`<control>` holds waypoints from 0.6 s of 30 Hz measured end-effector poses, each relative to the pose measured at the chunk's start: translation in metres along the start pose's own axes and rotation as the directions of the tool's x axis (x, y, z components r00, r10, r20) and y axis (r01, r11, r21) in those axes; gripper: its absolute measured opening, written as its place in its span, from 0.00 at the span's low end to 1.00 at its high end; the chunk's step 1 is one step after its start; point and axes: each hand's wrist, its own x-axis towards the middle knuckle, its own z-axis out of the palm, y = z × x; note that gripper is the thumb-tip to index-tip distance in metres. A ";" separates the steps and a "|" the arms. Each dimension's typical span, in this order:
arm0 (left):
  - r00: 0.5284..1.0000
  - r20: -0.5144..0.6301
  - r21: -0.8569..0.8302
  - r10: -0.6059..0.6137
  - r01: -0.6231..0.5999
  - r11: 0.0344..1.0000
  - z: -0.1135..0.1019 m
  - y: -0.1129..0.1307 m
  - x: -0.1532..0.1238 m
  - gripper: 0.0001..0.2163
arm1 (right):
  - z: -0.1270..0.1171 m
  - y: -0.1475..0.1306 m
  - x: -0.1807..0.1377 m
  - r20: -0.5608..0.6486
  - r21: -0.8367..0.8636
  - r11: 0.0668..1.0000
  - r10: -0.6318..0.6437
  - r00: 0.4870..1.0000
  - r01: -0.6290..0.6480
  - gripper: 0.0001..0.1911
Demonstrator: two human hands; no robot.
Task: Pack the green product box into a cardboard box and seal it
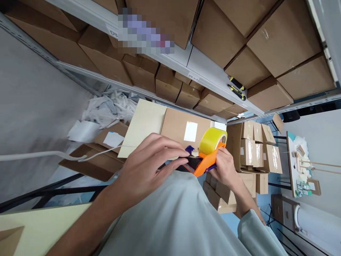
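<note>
An orange tape dispenser [205, 161] with a yellow tape roll [211, 139] is held close to my body. My right hand [226, 167] grips its orange body from the right side. My left hand [149, 165] reaches in from the left, fingers curled, thumb and fingertips at the dispenser's dark front end near the blade. Just beyond lies a brown cardboard box [178, 126] with a white label [190, 132], resting on a pale table [141, 124].
Metal shelves [186, 62] stacked with brown boxes fill the top. Two yellow-black cutters [236, 89] lie on a shelf edge. Crumpled white paper [106, 108] and open cartons sit at left; small taped boxes [255, 149] stand at right.
</note>
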 end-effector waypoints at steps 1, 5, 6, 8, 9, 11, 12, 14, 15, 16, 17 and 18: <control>1.000 -0.006 0.009 0.029 -0.029 1.000 0.003 0.001 -0.002 0.05 | -0.002 0.000 -0.003 -0.001 -0.021 1.000 -0.013 1.000 0.013 0.08; 0.971 -0.075 0.100 0.227 -0.219 0.971 0.024 0.010 -0.013 0.13 | -0.010 0.006 -0.017 0.000 -0.037 0.997 -0.070 0.998 0.070 0.11; 0.960 -0.097 0.129 0.261 -0.248 0.960 0.031 0.013 -0.017 0.15 | -0.012 0.009 -0.021 0.008 -0.027 0.997 -0.075 0.997 0.076 0.11; 0.948 -0.138 0.179 0.286 -0.261 0.949 0.049 0.017 -0.028 0.16 | -0.013 0.016 -0.034 0.042 0.007 0.997 -0.072 0.997 0.072 0.11; 0.950 -0.154 0.193 0.273 -0.242 0.951 0.060 0.017 -0.036 0.15 | -0.013 0.020 -0.043 0.066 0.029 0.997 -0.069 0.995 0.067 0.11; 0.971 -0.171 0.192 0.170 -0.136 0.972 0.085 0.013 -0.054 0.10 | -0.011 0.030 -0.064 0.123 0.075 0.996 -0.063 0.990 0.054 0.09; 0.982 -0.169 0.182 0.089 -0.057 0.982 0.100 0.008 -0.065 0.08 | -0.009 0.036 -0.078 0.153 0.095 0.994 -0.061 0.986 0.047 0.08; 0.984 -0.153 0.161 -0.089 0.114 0.980 0.129 -0.008 -0.089 0.09 | -0.005 0.052 -0.109 0.224 0.119 0.992 -0.057 0.973 0.031 0.06; 0.976 -0.152 0.156 -0.157 0.181 0.971 0.144 -0.019 -0.102 0.10 | -0.003 0.062 -0.127 0.263 0.121 0.992 -0.048 0.964 0.016 0.07; 0.963 -0.168 0.154 -0.209 0.235 0.960 0.159 -0.030 -0.114 0.10 | 0.000 0.074 -0.145 0.308 0.111 0.994 -0.028 0.951 -0.007 0.09; 0.948 -0.200 0.155 -0.249 0.282 0.947 0.174 -0.044 -0.126 0.10 | 0.003 0.087 -0.163 0.359 0.087 0.995 0.007 0.933 -0.041 0.12; 0.923 -0.245 0.154 -0.296 0.338 0.928 0.188 -0.058 -0.137 0.09 | 0.007 0.101 -0.180 0.412 0.047 0.996 0.054 0.910 -0.081 0.14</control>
